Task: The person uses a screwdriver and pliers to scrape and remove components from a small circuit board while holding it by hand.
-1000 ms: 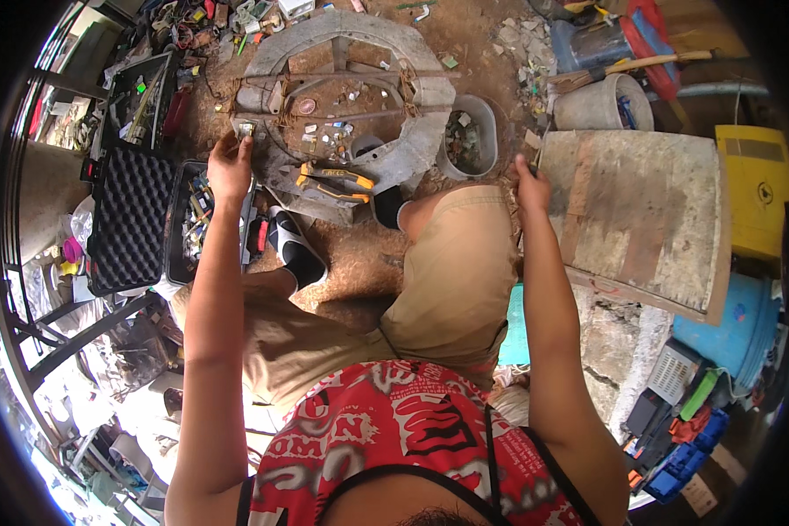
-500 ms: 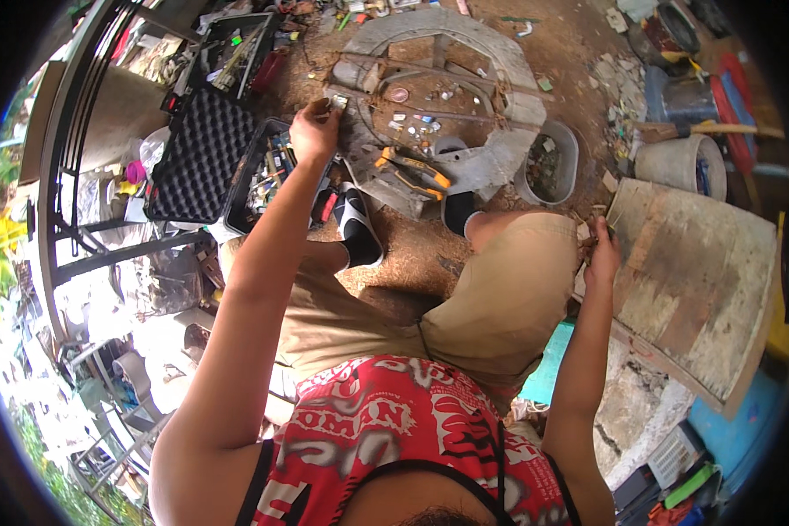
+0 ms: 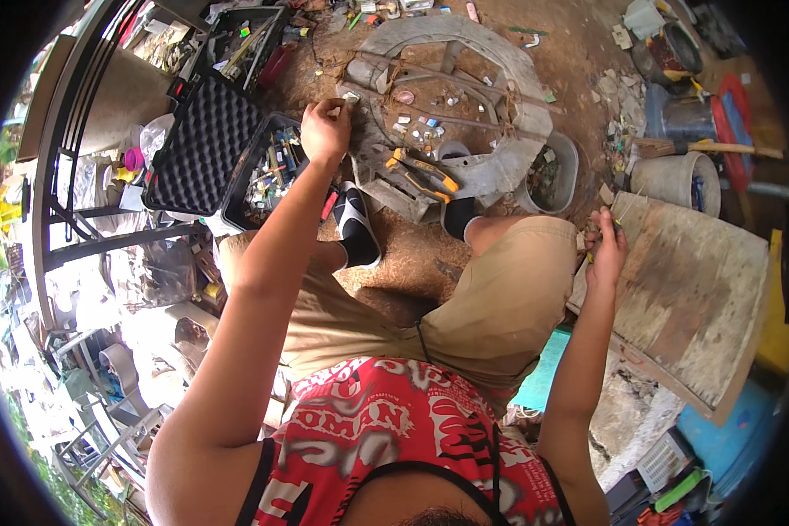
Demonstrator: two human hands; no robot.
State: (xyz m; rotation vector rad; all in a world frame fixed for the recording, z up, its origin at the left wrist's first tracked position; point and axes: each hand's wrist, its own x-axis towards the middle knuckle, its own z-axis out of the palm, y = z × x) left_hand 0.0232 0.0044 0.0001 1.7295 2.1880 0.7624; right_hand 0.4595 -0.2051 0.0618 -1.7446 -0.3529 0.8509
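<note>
My left hand (image 3: 326,133) reaches to the left edge of a grey ring-shaped frame (image 3: 522,66), fingers pinched on a small pale piece (image 3: 351,98). The piece's kind is too small to make out. Pliers with orange-and-black handles (image 3: 422,175) lie on the near side of the ring, right of that hand. My right hand (image 3: 607,252) is beside my right knee, at the edge of a worn wooden board (image 3: 693,289). Its fingers are curled, with small yellowish bits showing at them; what they hold is unclear.
An open black case with a foam-lined lid (image 3: 203,149) holds small tools at my left. A grey tub (image 3: 565,167) and a pale bucket (image 3: 679,180) stand at the right. Small scraps lie inside the ring, and a black metal rack (image 3: 39,206) stands far left.
The view has shifted slightly. My right hand has turned and its fingers have lifted and curled more, with yellowish bits now showing. My left hand stays at the ring's edge.
</note>
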